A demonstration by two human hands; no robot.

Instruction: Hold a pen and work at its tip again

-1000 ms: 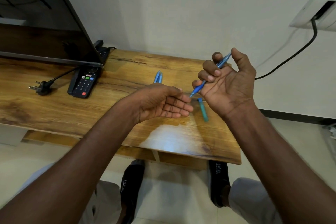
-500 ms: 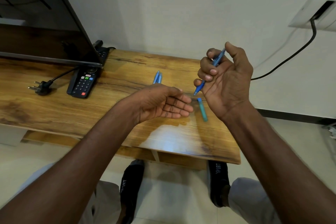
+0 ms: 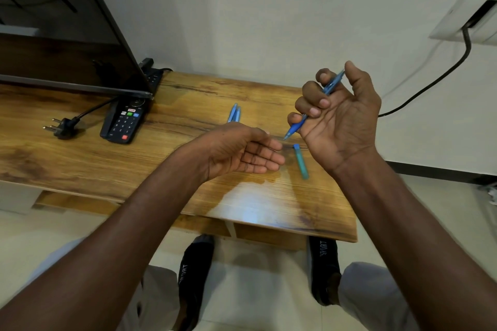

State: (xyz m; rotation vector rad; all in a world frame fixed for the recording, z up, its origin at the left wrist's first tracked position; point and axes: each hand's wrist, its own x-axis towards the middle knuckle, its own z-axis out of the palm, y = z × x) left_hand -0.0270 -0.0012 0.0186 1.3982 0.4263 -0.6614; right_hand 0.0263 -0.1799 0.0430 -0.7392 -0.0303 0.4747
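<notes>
Hands first, head view: right hand (image 3: 339,118) raised above the desk (image 3: 80,164), palm toward the camera, fingers curled round a blue pen (image 3: 314,105). Pen runs diagonally through the fist, tip pointing down-left, back end sticking out between forefinger and thumb. Left hand (image 3: 242,152) hangs over the desk just left of the pen tip, palm turned sideways, fingers relaxed and nearly straight, holding nothing (a clear strip seems to sit by its fingertips, too faint to tell).

On the desk, below the right hand: a teal pen cap (image 3: 301,161), lying flat, blue end away from the person. Behind the left hand, two more blue pens (image 3: 234,113) side by side, touching.

Left part of the desk: black remote (image 3: 124,122) with coloured buttons, labels too small to read; loose plug (image 3: 60,126) with its cable beside it; TV screen (image 3: 53,35) standing behind; black power strip (image 3: 153,75) at the wall.

Right wall: white socket box (image 3: 468,13) with a black cable (image 3: 435,80) running down.

Floor below: two black socks (image 3: 324,271), "SPORT" printed on the right one, partly readable on the left.
</notes>
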